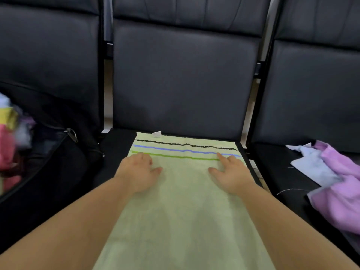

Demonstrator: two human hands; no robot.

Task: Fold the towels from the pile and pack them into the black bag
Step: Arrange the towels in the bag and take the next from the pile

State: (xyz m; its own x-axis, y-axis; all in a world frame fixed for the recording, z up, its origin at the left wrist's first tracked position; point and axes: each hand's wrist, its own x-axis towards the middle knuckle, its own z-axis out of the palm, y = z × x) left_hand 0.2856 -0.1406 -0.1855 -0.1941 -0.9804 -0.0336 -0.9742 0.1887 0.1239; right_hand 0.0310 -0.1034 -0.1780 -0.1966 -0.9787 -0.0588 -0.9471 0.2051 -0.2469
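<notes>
Pressing flat (palms down), left hand (137, 172), right hand (230, 173), soft green towel (181, 211)

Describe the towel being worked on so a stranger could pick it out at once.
Find the middle black padded chair seat of the three in the row. Spread flat along it, under the left hand and right hand, lies the pale green rectangular towel. Unlike the crumpled lilac and light blue cloths on the right-hand seat, it has black, blue and green stripes across its far end.

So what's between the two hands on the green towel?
Only bare green towel lies between the left hand and right hand, seen in the head view.
</notes>
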